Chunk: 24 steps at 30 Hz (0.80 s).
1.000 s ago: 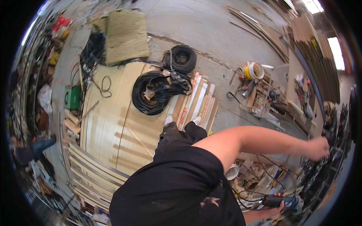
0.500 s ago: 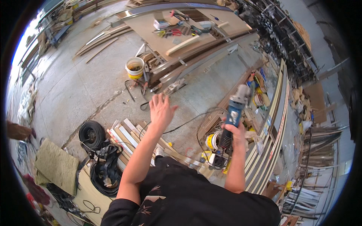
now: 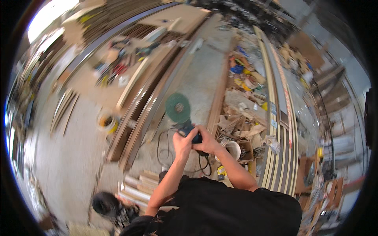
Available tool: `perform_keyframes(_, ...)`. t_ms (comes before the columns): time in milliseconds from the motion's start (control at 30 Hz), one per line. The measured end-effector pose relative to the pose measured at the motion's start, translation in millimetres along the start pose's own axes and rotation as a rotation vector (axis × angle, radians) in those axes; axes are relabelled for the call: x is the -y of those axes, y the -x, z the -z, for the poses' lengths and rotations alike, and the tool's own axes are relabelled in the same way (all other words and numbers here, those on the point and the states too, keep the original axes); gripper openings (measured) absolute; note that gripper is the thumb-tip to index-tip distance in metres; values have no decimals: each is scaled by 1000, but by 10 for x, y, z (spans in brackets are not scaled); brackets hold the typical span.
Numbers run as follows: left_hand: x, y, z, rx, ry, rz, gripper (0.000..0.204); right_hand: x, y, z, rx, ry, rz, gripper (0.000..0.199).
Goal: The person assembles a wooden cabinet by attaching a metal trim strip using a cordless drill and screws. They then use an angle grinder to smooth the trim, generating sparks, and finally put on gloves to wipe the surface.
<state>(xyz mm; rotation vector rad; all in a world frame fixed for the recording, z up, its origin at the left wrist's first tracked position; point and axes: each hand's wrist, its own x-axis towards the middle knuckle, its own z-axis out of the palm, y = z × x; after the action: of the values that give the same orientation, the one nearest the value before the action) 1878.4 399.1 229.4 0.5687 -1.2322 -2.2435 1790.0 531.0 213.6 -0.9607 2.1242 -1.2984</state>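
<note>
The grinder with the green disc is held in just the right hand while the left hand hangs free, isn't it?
Not quite: in the head view both hands grip the grinder, the left hand and the right hand together. Its disc is green.

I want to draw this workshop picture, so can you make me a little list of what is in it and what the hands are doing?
Place: cluttered workshop with a concrete floor
Tool: angle grinder with a green disc, black cord trailing down
Left hand: gripping the grinder body
Right hand: gripping the grinder body from the other side
Under the disc: long curved metal rail
On the left: yellow and white bucket
On the right: white bucket among cardboard scraps
Bottom left: stacked wooden slats
</note>
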Motion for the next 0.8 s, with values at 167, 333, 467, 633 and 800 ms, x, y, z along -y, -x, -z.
perform_keyframes(167, 173, -1127, -526, 86, 37, 3, 33, -682, -665, 747, -242, 561, 190, 94)
perform_keyframes(333, 434, -2181, -1030, 202, -95, 34, 39, -965, -1482, 1299, -37, -234, -142, 68)
perform_keyframes(467, 789, -3391, -1231, 316, -486, 66, 57, -1376, -2337, 1810, -209, -229, -99, 64)
perform_keyframes(633, 901, -4166, -1613, 59, -1165, -120, 80, -1820, -3285, 2699, -318, -41, -119, 71)
perform_keyframes(800, 1367, -5051, -2630, 133, -425, 29, 58, -1842, -4179, 3030, -392, -139, -49, 75)
